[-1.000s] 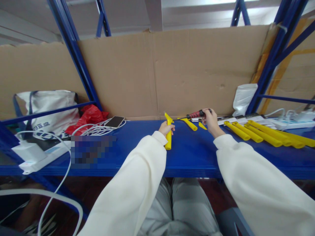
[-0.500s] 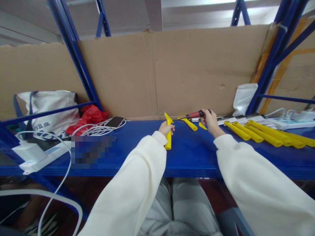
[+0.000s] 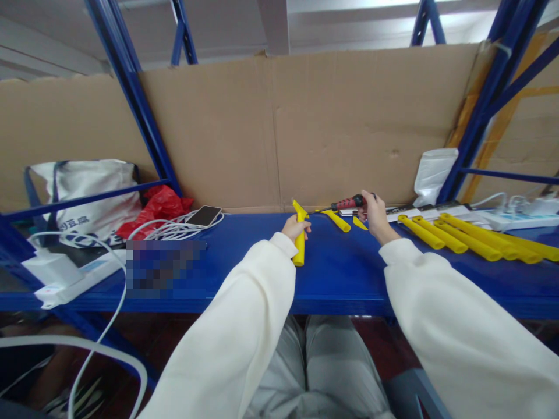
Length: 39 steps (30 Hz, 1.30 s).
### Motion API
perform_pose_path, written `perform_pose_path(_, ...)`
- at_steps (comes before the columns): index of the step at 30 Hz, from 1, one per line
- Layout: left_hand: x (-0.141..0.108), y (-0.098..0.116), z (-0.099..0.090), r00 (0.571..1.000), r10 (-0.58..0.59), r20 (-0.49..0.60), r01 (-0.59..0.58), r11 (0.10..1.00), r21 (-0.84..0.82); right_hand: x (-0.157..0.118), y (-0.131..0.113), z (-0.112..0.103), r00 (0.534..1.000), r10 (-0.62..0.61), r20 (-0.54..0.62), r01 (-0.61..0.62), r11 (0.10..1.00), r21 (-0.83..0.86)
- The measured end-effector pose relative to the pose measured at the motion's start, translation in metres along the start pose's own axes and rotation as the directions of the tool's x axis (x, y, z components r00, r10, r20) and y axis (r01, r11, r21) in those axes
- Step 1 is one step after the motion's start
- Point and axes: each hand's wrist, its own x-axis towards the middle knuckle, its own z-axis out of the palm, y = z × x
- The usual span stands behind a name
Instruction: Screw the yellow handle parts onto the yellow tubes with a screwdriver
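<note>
My left hand (image 3: 295,227) is closed around a yellow plastic handle-shaped piece (image 3: 299,250), held upright over the blue bench. My right hand (image 3: 372,210) grips the end of a screwdriver (image 3: 347,202) with a red and black handle. Its thin shaft points left, and the tip meets the yellow piece near its head, just above my left fingers. Whether a screw sits there is too small to tell. Behind the screwdriver lie another yellow handle-shaped piece (image 3: 339,222) and a small yellow part (image 3: 359,223).
Several yellow handles (image 3: 469,240) lie in a row at the right, before a power strip (image 3: 519,219). On the left are a phone (image 3: 205,216) on coiled white cable, a red plastic bag (image 3: 163,206), a cloth bag (image 3: 94,201) and another power strip (image 3: 82,279). Cardboard (image 3: 349,128) stands behind.
The screwdriver's handle looks slightly turned in my right hand, its tip still at the yellow piece. My left hand and the yellow piece have stayed in place.
</note>
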Motion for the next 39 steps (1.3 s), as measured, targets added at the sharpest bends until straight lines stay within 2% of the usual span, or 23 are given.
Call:
perform_pose_path(16,0.0009,-0.0001,-0.0010,1.000,-0.001,0.003,0.001,1.000,0.010,-0.0017,-0.0021,0.0014,0.997,0.081,-0.008,-0.081,0.997,0.003)
perform_pose_path(30,-0.0007,0.0006,-0.0008,1.000,0.003,0.004,-0.003,1.000,0.007,-0.0037,-0.0076,0.0030,0.994,0.099,-0.045,-0.099,0.995,-0.004)
perform_pose_path(39,-0.0042,0.0035,0.0004,1.000,0.001,-0.008,-0.001,1.000,0.014,-0.0035,-0.0058,0.0010,0.994,0.087,-0.069,-0.091,0.994,-0.064)
